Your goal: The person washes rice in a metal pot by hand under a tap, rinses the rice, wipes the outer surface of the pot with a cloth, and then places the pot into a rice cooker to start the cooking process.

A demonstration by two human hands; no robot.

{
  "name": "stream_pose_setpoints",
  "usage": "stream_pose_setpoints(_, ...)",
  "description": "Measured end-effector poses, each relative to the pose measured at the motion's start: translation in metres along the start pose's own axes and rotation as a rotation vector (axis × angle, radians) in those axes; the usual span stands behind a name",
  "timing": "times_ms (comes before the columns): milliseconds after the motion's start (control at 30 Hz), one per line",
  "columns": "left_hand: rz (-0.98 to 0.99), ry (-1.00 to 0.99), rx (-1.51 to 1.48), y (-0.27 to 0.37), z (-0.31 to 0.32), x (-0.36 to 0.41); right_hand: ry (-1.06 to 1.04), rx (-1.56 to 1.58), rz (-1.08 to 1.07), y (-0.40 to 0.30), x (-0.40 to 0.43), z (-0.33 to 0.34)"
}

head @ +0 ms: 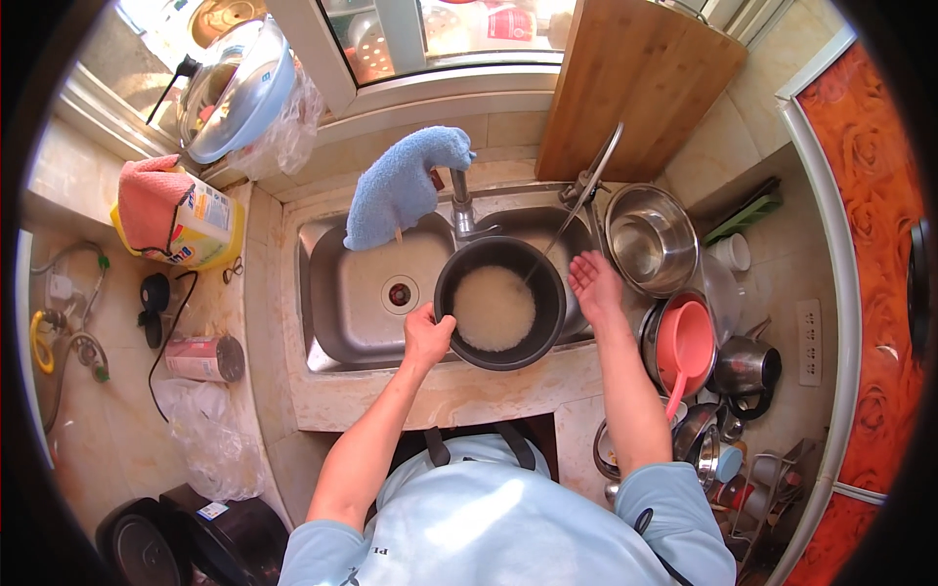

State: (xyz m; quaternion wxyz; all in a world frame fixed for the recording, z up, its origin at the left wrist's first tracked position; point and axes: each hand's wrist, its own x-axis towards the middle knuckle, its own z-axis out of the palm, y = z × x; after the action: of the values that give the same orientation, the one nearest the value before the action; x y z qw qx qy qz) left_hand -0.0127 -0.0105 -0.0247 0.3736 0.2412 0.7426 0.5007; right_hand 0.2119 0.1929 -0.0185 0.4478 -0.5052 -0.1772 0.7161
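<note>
A dark round cooking pot (500, 355) with whitish rice and water (495, 308) in it is above the double steel sink (352, 351), over the divider and right basin. My left hand (429, 333) grips the pot's rim at its left side, thumb on top. Just right of the pot, apart from it, my right hand (595, 286) is palm up with nothing in it. From a thin curved spout (604, 161) at the back right, a narrow line, seemingly water, runs down into the pot. A blue towel (403, 187) drapes over the main faucet (462, 205).
Steel bowls (652, 238) and a pink ladle (689, 340) crowd the counter on the right. A wooden cutting board (637, 88) leans behind the sink. On the left ledge stands a yellow jug (220, 227) with a pink cloth (150, 205) over it.
</note>
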Motion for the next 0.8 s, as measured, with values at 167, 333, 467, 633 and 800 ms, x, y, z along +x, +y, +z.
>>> stream_pose_setpoints(167, -0.020, -0.001, 0.019, -0.003, -0.001, 0.001, 0.149, -1.755, -1.098, -0.056, 0.045, 0.041)
stream_pose_setpoints(333, -0.030, -0.011, 0.022, 0.004, 0.001, -0.001, -0.015, -2.290, -0.756, -0.089, 0.097, 0.046)
stream_pose_setpoints(467, -0.015, 0.003, -0.005, -0.004, -0.001, 0.001, -0.138, -2.418, -0.656, -0.088, 0.100, 0.053)
stream_pose_setpoints(633, -0.006, 0.014, 0.026, -0.004, 0.002, -0.001, -0.112, -2.396, -0.688, -0.090, 0.108, 0.051)
stream_pose_setpoints(800, -0.045, -0.008, -0.010, 0.002, 0.000, -0.004, -0.060, -2.342, -0.691, -0.092, 0.121, 0.055)
